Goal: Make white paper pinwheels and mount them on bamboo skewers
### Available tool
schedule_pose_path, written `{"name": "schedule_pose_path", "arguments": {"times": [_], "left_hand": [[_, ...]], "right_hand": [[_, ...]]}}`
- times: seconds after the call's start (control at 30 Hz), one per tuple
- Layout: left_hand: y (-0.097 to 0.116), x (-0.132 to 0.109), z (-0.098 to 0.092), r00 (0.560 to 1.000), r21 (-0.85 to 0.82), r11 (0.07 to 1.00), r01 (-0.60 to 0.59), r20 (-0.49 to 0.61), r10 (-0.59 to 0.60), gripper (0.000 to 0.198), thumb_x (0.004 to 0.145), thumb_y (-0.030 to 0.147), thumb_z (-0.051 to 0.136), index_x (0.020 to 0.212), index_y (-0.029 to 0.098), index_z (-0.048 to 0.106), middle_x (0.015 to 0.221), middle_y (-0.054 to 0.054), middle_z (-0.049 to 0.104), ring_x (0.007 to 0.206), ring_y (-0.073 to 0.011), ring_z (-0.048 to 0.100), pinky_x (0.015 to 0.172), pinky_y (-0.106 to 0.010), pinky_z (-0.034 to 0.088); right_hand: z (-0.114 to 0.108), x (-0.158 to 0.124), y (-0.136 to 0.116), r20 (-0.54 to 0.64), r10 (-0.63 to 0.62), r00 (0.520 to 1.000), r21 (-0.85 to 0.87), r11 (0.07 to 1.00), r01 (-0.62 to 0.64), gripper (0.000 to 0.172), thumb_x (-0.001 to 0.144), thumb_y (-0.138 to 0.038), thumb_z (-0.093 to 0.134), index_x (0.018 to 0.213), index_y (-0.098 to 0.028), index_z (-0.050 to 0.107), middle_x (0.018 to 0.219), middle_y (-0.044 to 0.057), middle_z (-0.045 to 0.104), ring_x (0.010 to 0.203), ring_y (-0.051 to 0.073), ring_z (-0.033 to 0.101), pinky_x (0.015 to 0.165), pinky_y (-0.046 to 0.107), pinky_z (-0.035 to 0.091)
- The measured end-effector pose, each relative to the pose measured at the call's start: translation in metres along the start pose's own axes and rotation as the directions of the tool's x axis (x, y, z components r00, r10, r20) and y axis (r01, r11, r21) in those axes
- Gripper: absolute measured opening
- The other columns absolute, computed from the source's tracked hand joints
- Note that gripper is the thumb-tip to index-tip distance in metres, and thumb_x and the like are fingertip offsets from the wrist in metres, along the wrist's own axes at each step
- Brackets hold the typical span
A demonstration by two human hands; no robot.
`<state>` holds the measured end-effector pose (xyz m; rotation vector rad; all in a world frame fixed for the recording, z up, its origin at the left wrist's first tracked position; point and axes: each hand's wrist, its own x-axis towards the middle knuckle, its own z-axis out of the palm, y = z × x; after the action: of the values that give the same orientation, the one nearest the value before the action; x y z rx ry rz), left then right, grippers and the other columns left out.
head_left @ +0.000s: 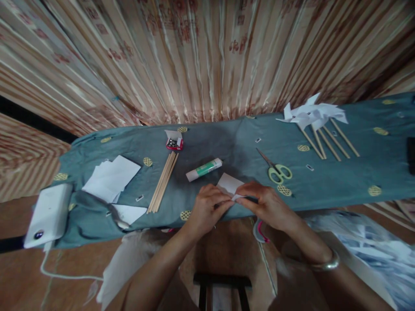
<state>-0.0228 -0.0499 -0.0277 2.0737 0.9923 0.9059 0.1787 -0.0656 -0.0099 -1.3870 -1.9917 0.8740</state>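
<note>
A small sheet of white paper is between my two hands at the front edge of the cloth-covered table. My left hand pinches its near left part, thumb and fingers together. On the other side my right hand grips the paper's near right edge, fingertips almost meeting those of the left. The near part of the sheet looks folded or bent; the fingers hide some of it. Just beyond the paper lies a glue stick with a green label. Scissors with light green handles lie to the right.
Wooden sticks lie left of the glue, below an open red box of small metal pieces. White paper sheets and a white device are at left. Several paper pinwheels on sticks lie at far right. A curtain hangs behind.
</note>
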Motion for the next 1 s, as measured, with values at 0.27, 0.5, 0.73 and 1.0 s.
{"name": "schedule_pose_path", "arguments": {"times": [0.27,0.5,0.73,1.0], "left_hand": [[-0.015,-0.001,-0.004,0.986,-0.003,0.986,0.167,0.025,-0.167,0.016,0.087,0.025,0.063,0.1,0.023,0.073,0.093,-0.006,0.074,0.087,-0.0207,0.067,0.081,-0.033,0.051],[-0.013,0.002,-0.004,0.977,0.056,0.977,0.206,0.042,-0.209,0.021,0.087,0.018,0.062,0.107,0.018,0.069,0.103,-0.008,0.074,0.091,-0.0209,0.069,0.085,-0.033,0.053],[-0.011,0.002,-0.008,0.974,0.125,0.969,0.215,0.037,-0.221,0.021,0.086,0.017,0.064,0.106,0.016,0.068,0.096,-0.006,0.072,0.081,-0.0187,0.068,0.076,-0.03,0.054],[-0.015,0.002,-0.007,0.971,0.073,0.971,0.228,0.062,-0.232,0.019,0.086,0.015,0.062,0.103,0.018,0.068,0.093,-0.004,0.072,0.081,-0.0173,0.068,0.076,-0.028,0.053]], "right_hand": [[0.007,0.006,0.015,-0.1,0.091,0.991,-0.031,0.995,-0.095,0.023,0.09,-0.031,0.052,0.086,-0.023,0.073,0.09,0.006,0.074,0.088,0.024,0.069,0.081,0.036,0.053],[0.021,0.024,0.018,-0.246,0.119,0.962,-0.003,0.992,-0.124,0.012,0.084,-0.024,0.059,0.081,-0.021,0.07,0.097,0.007,0.073,0.094,0.022,0.067,0.09,0.038,0.049],[0.028,0.032,0.023,-0.298,0.131,0.946,-0.037,0.988,-0.149,0.012,0.081,-0.021,0.059,0.075,-0.021,0.069,0.099,0.008,0.072,0.097,0.024,0.065,0.09,0.039,0.049],[0.025,0.03,0.023,-0.272,0.174,0.946,0.065,0.985,-0.163,0.007,0.078,-0.026,0.065,0.074,-0.022,0.069,0.102,0.007,0.072,0.097,0.024,0.066,0.089,0.04,0.049]]}}
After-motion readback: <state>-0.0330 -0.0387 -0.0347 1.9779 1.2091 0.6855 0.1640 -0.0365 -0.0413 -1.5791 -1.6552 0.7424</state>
